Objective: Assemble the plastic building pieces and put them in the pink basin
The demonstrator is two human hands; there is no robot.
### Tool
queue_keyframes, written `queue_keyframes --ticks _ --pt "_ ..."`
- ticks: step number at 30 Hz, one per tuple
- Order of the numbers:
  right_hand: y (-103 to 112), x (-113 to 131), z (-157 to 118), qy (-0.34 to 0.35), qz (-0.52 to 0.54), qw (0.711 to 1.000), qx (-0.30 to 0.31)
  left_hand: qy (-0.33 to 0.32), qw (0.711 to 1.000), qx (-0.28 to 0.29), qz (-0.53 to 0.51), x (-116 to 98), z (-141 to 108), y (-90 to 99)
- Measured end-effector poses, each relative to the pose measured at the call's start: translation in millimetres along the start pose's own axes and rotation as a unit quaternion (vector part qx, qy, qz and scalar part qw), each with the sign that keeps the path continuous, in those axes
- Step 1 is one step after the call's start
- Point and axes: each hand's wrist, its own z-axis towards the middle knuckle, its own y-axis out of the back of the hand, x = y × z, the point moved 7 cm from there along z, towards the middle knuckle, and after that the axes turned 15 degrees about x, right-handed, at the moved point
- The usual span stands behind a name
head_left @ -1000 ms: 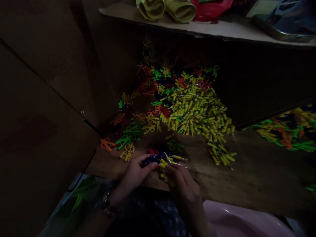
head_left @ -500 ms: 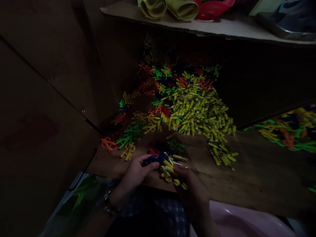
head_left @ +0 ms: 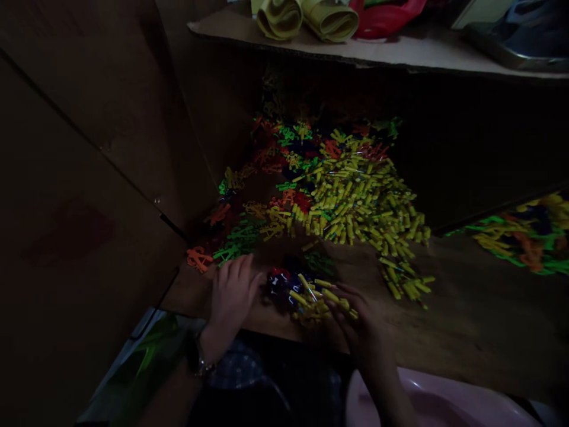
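My left hand [head_left: 233,290] lies over the near left of the board, fingers stretched out and palm down, holding nothing I can see. Its fingertips reach the edge of the green plastic pieces [head_left: 240,240] and cover the spot of a yellow piece. To its right is a small heap of dark blue pieces [head_left: 280,286] with a bit of red. Short yellow tubes [head_left: 317,296] lie loosely on and beside that heap. My right hand [head_left: 360,314] curls around the right end of these tubes, with several between its thumb and fingers.
A large pile of yellow tubes [head_left: 360,196] lies farther back, with coloured plastic pieces [head_left: 288,133] behind it. An orange piece [head_left: 199,259] sits at left. More pieces [head_left: 528,231] lie at far right. A shelf [head_left: 400,53] overhangs; a pink basin [head_left: 427,391] stands below right.
My left hand has let go of the dark blue pieces and moved left, its fingers now straight. My right hand has shifted slightly right with the yellow tubes.
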Motion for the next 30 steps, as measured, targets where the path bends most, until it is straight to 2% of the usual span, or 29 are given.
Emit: queue_keyframes --ticks 2,4,6,8,9,10,11,13,14,15,17,20,23,27,30 --pt "3 -6 -2 -0.031 0.005 0.999 -0.011 0.037 0.989 -0.026 0.138 11 -1 1.5" --pt "-2 -7 -3 -0.042 0.051 0.998 0.007 0.039 0.985 -0.028 0.167 20 1 -1.3" --pt "-8 -5 -4 -0.047 0.103 0.993 0.02 0.016 0.995 -0.032 0.096 28 4 -3.3" --pt "-14 1 -5 -0.057 0.144 0.987 0.032 0.012 0.998 -0.032 -0.056 36 7 -3.8" --pt "-17 5 -5 -0.06 0.163 0.984 0.038 0.022 0.987 -0.029 -0.155 40 9 -4.7" --pt "-20 11 -5 -0.062 0.184 0.98 0.049 0.038 0.964 -0.023 -0.263 43 10 -6.8" --pt "-23 16 -5 -0.064 0.207 0.974 0.065 0.056 0.925 -0.012 -0.375 44 11 -10.8" --pt "-30 27 -6 -0.073 0.249 0.961 0.1 0.083 0.819 0.023 -0.567 36 12 -21.3" --pt "-34 32 -6 -0.08 0.264 0.954 0.115 0.093 0.767 0.036 -0.634 30 11 -25.3" --pt "-36 36 -7 -0.087 0.273 0.95 0.124 0.101 0.727 0.043 -0.678 22 10 -27.5" --pt "-38 42 -7 -0.086 0.276 0.95 0.117 0.106 0.689 0.034 -0.716 10 9 -26.8" --pt "-39 46 -8 -0.075 0.262 0.959 0.078 0.093 0.676 0.024 -0.731 -5 6 -23.8" --pt "-38 40 -11 -0.092 0.24 0.966 0.029 0.084 0.679 0.029 -0.729 -15 1 -24.1" --pt "-26 40 -13 -0.064 0.194 0.978 -0.034 0.077 0.714 0.049 -0.694 -19 -6 -27.8" --pt "-21 44 -13 -0.045 0.174 0.983 -0.043 0.065 0.757 0.07 -0.646 -21 -9 -30.4"
